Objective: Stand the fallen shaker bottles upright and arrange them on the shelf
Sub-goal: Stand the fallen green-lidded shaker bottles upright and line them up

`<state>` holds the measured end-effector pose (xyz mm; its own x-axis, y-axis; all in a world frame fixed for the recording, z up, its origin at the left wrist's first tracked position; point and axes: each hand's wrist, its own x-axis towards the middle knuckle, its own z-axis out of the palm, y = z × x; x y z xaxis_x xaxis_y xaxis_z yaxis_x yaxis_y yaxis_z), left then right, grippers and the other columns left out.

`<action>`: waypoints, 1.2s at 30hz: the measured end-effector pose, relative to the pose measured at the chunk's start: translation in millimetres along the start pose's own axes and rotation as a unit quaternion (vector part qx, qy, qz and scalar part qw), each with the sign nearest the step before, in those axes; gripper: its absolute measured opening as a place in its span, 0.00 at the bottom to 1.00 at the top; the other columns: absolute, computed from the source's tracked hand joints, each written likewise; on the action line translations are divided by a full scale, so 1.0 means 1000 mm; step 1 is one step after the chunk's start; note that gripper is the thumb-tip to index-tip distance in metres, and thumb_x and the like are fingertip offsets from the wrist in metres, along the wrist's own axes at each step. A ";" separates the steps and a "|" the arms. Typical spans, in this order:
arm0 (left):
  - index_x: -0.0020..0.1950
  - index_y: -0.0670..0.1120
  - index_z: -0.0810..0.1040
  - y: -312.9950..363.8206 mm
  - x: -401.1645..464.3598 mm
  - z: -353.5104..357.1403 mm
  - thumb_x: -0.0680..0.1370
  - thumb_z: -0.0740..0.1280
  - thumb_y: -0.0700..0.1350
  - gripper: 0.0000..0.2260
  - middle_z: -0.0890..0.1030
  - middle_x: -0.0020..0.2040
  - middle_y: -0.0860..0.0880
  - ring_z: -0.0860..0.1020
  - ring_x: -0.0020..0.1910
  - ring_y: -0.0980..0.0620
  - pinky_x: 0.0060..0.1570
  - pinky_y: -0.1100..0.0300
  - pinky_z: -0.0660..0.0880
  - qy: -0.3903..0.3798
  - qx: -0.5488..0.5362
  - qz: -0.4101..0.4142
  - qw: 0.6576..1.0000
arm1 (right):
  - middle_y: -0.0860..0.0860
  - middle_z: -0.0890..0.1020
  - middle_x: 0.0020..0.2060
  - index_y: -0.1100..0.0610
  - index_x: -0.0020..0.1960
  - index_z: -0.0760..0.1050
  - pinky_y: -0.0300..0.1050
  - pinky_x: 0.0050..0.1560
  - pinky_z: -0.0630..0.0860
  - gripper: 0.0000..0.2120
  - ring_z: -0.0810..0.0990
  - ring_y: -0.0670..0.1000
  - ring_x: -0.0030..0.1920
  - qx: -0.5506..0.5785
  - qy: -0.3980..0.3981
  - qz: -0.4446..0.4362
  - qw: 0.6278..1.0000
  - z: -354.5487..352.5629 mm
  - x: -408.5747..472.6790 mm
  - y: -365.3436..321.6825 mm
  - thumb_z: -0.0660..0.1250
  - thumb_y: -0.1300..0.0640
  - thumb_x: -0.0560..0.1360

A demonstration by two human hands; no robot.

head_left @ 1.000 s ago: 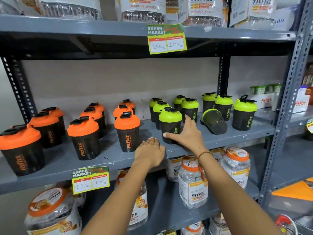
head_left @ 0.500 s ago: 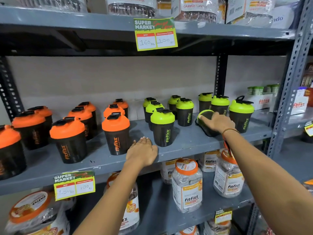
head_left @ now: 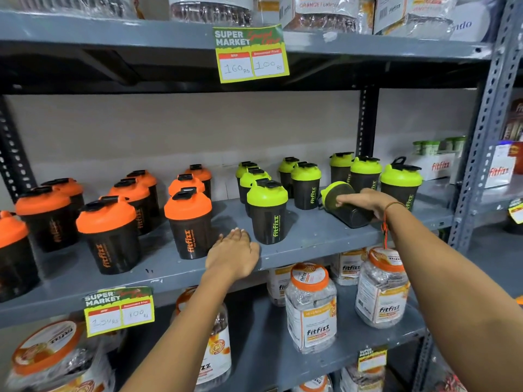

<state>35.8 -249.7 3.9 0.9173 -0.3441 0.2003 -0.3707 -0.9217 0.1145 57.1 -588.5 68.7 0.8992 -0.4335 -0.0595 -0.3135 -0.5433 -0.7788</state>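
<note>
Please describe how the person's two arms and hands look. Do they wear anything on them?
Both forearms are bare, with no sleeves or gloves in view. The right hand has a thin orange-red thread tied around the wrist, with loose ends hanging down. The left hand wears nothing visible; no rings or watch show on the fingers.

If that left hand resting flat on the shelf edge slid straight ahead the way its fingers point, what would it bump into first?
Probably the front green-lidded black shaker bottle, standing just beyond the left hand. The orange-lidded black shaker bottle stands close on the other side; depth is hard to judge.
</note>
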 end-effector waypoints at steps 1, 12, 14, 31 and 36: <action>0.76 0.40 0.61 0.000 -0.001 0.000 0.81 0.46 0.51 0.26 0.60 0.78 0.42 0.58 0.77 0.46 0.76 0.50 0.51 0.001 -0.001 0.000 1.000 | 0.60 0.75 0.66 0.64 0.64 0.76 0.51 0.54 0.72 0.32 0.74 0.59 0.64 0.023 0.016 -0.010 1.000 0.002 -0.003 0.003 0.75 0.45 0.67; 0.77 0.41 0.59 0.001 -0.004 -0.002 0.81 0.46 0.51 0.26 0.59 0.78 0.42 0.57 0.77 0.47 0.76 0.51 0.50 0.002 -0.007 -0.004 1.000 | 0.60 0.72 0.67 0.60 0.71 0.62 0.55 0.66 0.72 0.49 0.73 0.61 0.65 0.137 0.265 -0.143 0.944 0.063 -0.023 0.009 0.82 0.48 0.59; 0.77 0.41 0.59 0.001 -0.004 -0.002 0.81 0.46 0.51 0.26 0.59 0.79 0.42 0.57 0.78 0.48 0.76 0.51 0.50 0.005 -0.008 -0.002 1.000 | 0.62 0.70 0.66 0.63 0.71 0.62 0.56 0.66 0.70 0.51 0.71 0.63 0.66 0.108 0.270 -0.138 0.947 0.071 -0.021 0.009 0.83 0.46 0.58; 0.72 0.49 0.66 -0.004 -0.001 -0.009 0.77 0.53 0.56 0.25 0.65 0.76 0.45 0.62 0.75 0.42 0.71 0.47 0.60 0.000 -0.157 -0.049 0.986 | 0.59 0.61 0.77 0.54 0.80 0.44 0.57 0.75 0.63 0.67 0.63 0.57 0.76 0.117 0.140 -0.202 0.962 0.051 -0.028 0.030 0.82 0.39 0.56; 0.78 0.53 0.56 0.000 0.003 -0.020 0.58 0.73 0.64 0.52 0.70 0.73 0.50 0.70 0.70 0.48 0.69 0.48 0.66 -0.019 -0.444 -0.096 0.891 | 0.57 0.63 0.77 0.49 0.80 0.49 0.55 0.73 0.66 0.69 0.64 0.55 0.76 0.141 0.040 -0.189 0.971 0.031 -0.020 0.036 0.81 0.36 0.49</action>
<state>35.7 -246.8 24.1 0.9743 -0.2166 0.0622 -0.1590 -0.4650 0.8709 37.4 -576.9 22.3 0.9034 -0.3023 0.3041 0.1404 -0.4616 -0.8759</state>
